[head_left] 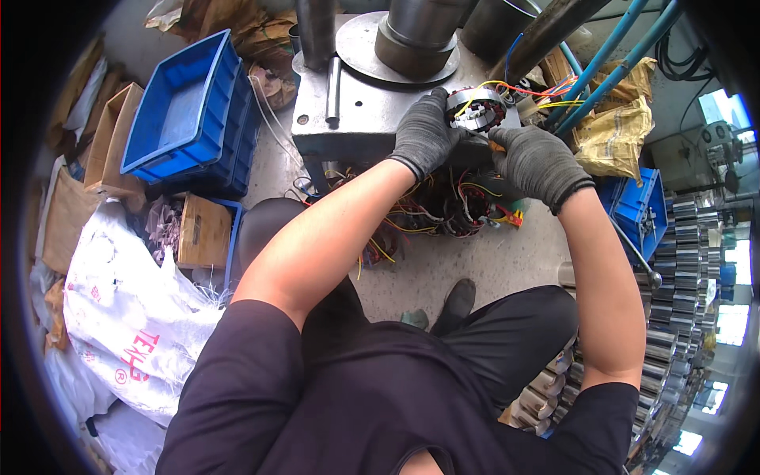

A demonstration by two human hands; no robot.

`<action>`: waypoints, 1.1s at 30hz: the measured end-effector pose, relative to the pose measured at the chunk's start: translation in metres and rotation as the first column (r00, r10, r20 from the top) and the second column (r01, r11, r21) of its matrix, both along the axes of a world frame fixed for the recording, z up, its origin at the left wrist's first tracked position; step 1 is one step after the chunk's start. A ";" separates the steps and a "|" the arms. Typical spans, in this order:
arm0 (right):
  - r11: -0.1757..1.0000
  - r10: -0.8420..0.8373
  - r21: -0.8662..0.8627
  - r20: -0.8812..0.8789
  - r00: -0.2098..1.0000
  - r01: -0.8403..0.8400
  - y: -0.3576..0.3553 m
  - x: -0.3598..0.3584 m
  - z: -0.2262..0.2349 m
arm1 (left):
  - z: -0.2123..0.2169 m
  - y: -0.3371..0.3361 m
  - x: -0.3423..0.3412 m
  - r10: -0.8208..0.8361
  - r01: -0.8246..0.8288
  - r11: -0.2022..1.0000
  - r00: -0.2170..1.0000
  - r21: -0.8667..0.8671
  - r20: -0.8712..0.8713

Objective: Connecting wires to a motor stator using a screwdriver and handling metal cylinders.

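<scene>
Both my hands wear dark grey knit gloves. My left hand (423,131) grips the left side of a round metal motor stator (477,108) with copper windings and red and yellow wires trailing to the right. My right hand (537,162) is closed just below and right of the stator, at its lower edge; whether it grips the stator or a small orange-tipped thing is unclear. The stator sits at the front edge of a grey steel press base (360,107).
A pile of wired stators (455,210) lies on the floor under the press. Stacked blue crates (194,111) stand at the left, with cardboard boxes and a white sack (131,317). Another blue crate (637,206) and rows of metal cylinders (685,261) are at the right.
</scene>
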State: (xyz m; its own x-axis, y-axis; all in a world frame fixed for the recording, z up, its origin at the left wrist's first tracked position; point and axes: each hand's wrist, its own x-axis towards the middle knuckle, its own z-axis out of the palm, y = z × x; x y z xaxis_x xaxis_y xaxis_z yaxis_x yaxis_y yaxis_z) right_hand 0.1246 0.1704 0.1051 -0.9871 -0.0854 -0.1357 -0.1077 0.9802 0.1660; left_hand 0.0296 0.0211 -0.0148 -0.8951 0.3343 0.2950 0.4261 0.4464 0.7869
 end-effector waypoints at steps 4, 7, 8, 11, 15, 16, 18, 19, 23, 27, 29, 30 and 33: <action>1.000 0.002 -0.012 0.006 1.000 -0.002 0.003 -0.012 -0.013 | 0.005 0.003 0.001 0.004 -0.004 1.000 1.000 0.022 0.009; 1.000 -0.014 0.001 0.027 1.000 0.014 -0.010 -0.019 -0.016 | -0.005 0.004 -0.005 -0.004 0.004 0.999 1.000 0.043 0.002; 0.999 -0.033 0.020 0.039 0.999 0.033 -0.011 -0.016 -0.015 | -0.003 0.004 -0.001 0.008 -0.008 0.999 1.000 0.032 -0.005; 0.999 -0.047 -0.004 0.017 0.999 0.047 -0.012 -0.002 -0.007 | 0.001 0.002 -0.001 0.008 -0.008 1.000 1.000 0.026 -0.001; 0.995 -0.064 -0.074 0.066 0.996 0.069 -0.017 -0.001 0.004 | -0.002 -0.002 -0.003 0.010 -0.009 1.000 0.999 0.003 -0.046; 0.994 -0.075 -0.075 0.049 0.996 0.078 -0.016 -0.004 0.001 | -0.001 -0.004 -0.003 0.010 -0.009 1.000 1.000 0.017 -0.028; 0.993 -0.072 -0.095 0.020 0.997 0.074 -0.012 -0.015 -0.019 | 0.001 0.001 -0.004 -0.017 0.015 0.999 0.999 0.048 0.043; 0.992 -0.064 -0.112 -0.005 0.998 0.063 -0.007 -0.017 -0.025 | 0.003 0.007 -0.003 -0.037 0.035 0.998 0.999 0.060 0.038; 0.950 -0.044 -0.311 -0.056 0.997 0.025 0.001 -0.012 -0.024 | -0.009 -0.002 -0.010 -0.022 0.022 1.000 1.000 -0.006 0.018; 0.256 -0.433 -0.966 -0.093 0.896 0.024 0.027 0.001 -0.034 | -0.012 0.001 -0.017 -0.075 0.076 0.994 0.997 0.079 -0.019; 0.124 -0.537 -0.988 -0.147 0.831 -0.094 0.035 0.001 -0.048 | -0.010 0.008 -0.021 -0.096 0.091 0.992 0.993 0.083 0.061; 0.012 -0.642 -0.975 -0.177 0.747 -0.221 0.037 0.003 -0.055 | 0.011 0.005 -0.008 -0.081 0.081 0.997 0.996 0.006 0.048; -0.089 -0.591 -0.910 -0.279 0.757 -0.405 0.027 -0.026 -0.063 | 0.009 -0.001 -0.015 -0.087 0.080 0.991 0.994 0.106 0.066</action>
